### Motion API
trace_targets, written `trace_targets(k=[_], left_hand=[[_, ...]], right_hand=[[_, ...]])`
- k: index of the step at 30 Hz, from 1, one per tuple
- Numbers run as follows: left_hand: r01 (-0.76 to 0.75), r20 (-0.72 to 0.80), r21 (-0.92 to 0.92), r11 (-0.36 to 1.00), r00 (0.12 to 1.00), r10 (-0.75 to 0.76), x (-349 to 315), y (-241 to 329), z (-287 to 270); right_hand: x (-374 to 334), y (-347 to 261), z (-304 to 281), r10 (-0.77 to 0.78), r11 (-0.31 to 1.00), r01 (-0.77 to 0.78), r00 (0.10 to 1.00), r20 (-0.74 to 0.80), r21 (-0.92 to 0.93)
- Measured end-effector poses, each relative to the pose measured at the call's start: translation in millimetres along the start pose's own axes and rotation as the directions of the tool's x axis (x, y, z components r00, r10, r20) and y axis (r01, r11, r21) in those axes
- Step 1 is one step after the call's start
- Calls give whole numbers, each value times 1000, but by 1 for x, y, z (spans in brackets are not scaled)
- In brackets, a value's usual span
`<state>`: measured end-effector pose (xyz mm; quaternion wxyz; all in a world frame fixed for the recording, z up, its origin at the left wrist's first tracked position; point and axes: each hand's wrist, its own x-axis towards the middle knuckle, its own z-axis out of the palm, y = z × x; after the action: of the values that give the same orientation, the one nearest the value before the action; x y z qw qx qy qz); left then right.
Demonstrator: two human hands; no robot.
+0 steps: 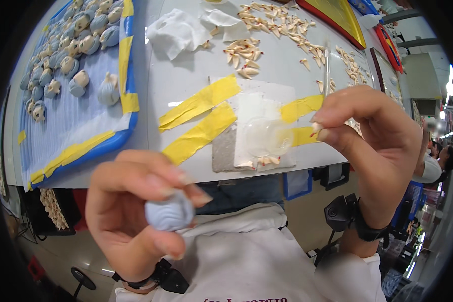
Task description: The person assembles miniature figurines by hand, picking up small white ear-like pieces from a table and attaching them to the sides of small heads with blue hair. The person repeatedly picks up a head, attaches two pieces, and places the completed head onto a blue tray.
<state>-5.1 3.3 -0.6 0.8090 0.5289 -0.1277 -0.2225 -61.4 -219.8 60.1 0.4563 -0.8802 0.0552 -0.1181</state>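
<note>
My left hand (128, 201) is closed around a small light-blue figurine head (167, 212) with ridged, hair-like grooves, held up off the table's near edge. Between thumb and forefinger, my right hand (375, 128) pinches a tiny cream piece with a red tip (315, 129). A thin clear rod (326, 68) rises just beyond the right fingers; whether they touch it I cannot tell. Between the hands, a round translucent disc (267, 137) rests on a white sheet (242, 110). Several loose cream pieces (268, 160) lie at its near side.
At the left, a blue-rimmed tray (128, 75) bears many blue-haired figurine heads (68, 65). Yellow tape strips (201, 103) cross the table. Further back are cream pieces (277, 22), crumpled white tissue (178, 32) and a yellow-and-red tray (337, 20).
</note>
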Motion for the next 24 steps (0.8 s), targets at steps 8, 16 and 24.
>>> trace_targets(k=[8,16,24], left_hand=[[38,5,-58,998,999,-38,2,-7,10],[26,35,-111,993,999,-23,4,-13,16],[34,62,-165,986,998,-24,2,-8,22]], right_hand=[[16,-5,15,-89,944,119,990,109,-309],[16,-5,19,-141,919,161,987,82,-360],[-2,-17,3,-91,989,83,994,-65,-121]])
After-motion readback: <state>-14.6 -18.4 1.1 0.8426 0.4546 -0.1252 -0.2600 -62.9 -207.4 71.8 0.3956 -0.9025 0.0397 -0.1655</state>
